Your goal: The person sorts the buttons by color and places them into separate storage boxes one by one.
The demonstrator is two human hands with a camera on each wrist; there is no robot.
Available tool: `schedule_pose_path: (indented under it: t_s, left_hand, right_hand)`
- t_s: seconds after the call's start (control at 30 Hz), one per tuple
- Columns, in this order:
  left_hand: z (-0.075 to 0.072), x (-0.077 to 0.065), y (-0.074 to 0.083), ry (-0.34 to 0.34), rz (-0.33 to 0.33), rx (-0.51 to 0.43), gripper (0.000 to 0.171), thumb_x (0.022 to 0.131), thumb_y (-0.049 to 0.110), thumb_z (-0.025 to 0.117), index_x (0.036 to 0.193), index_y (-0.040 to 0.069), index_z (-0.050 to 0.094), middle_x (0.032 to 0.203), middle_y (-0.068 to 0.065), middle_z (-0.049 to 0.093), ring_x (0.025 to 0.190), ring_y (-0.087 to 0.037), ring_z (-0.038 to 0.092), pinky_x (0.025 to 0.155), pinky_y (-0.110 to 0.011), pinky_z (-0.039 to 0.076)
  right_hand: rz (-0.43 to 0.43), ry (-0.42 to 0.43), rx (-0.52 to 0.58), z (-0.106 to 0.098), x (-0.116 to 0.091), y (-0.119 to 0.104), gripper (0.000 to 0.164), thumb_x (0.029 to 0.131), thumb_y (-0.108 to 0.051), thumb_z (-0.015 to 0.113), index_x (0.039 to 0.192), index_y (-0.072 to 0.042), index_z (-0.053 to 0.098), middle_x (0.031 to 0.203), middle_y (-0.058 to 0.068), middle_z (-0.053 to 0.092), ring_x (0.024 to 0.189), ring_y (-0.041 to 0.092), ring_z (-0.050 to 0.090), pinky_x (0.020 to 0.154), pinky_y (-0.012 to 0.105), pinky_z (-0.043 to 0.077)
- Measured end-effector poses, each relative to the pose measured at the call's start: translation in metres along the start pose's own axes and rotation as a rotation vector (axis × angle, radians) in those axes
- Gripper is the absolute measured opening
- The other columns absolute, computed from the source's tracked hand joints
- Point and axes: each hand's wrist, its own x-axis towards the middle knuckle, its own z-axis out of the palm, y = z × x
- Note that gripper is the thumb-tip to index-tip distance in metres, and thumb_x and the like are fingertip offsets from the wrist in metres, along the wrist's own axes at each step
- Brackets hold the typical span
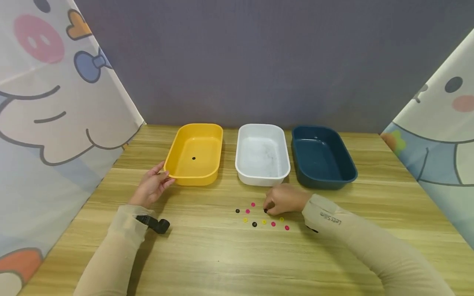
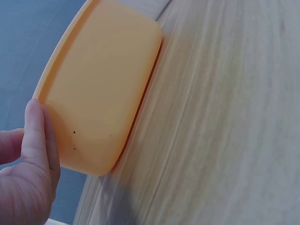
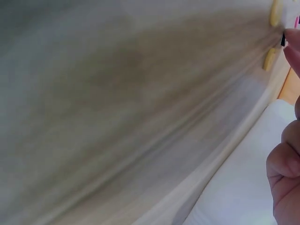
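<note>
My left hand point(image 1: 149, 189) holds the front left corner of a yellow tray point(image 1: 196, 181), with its fingers at the rim and outer wall. A single black button point(image 1: 194, 158) lies inside that tray. Just in front of the white tray, my right hand point(image 1: 283, 199) pinches a black button point(image 1: 265, 211) between thumb and fingertips, low over the table. In the right wrist view, the fingertips point(image 3: 293, 40) show at the edge, beside yellow buttons point(image 3: 269, 59). Around this hand lie several loose buttons: pink point(image 1: 273, 224), yellow point(image 1: 264, 222) and black point(image 1: 254, 224).
A white tray point(image 1: 262, 181) stands in the middle at the back, with a dark blue tray point(image 1: 326, 184) to its right. The wooden table point(image 1: 207, 255) ends at a grey panel point(image 1: 259, 61). Cartoon-printed cloths point(image 1: 66, 123) hang at both sides.
</note>
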Motion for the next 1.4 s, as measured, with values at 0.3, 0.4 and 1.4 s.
schedule_pose_path:
  t_s: [0.3,0.4,1.4]
  left_hand:
    - [0.003,0.001,0.002,0.007,-0.015,0.037,0.061,0.102,-0.002,0.033,0.155,0.010,0.006,0.114,-0.007,0.046,0.073,-0.009,0.066,0.074,-0.018,0.056]
    - [0.003,0.002,0.002,0.005,-0.011,0.035,0.061,0.102,-0.002,0.033,0.155,0.010,0.006,0.118,-0.009,0.044,0.073,-0.009,0.066,0.074,-0.018,0.056]
    - [0.002,0.001,0.000,-0.005,0.001,-0.041,0.061,0.101,-0.005,0.034,0.154,0.008,0.008,0.090,-0.003,0.063,0.073,-0.012,0.065,0.070,-0.021,0.058]
  right_hand:
    - [0.038,-0.032,-0.011,-0.004,0.001,-0.005,0.008,0.077,-0.019,0.073,0.084,-0.018,0.077,0.073,-0.013,0.058,0.067,0.004,0.056,0.057,0.020,0.047]
    - [0.027,-0.020,-0.018,-0.003,0.002,-0.006,0.007,0.077,-0.019,0.074,0.083,-0.018,0.077,0.073,-0.012,0.060,0.067,0.004,0.057,0.058,0.019,0.048]
    - [0.047,-0.038,-0.038,-0.002,0.007,-0.013,0.005,0.074,-0.016,0.072,0.078,-0.018,0.074,0.077,-0.012,0.066,0.071,0.003,0.057,0.062,0.021,0.050]
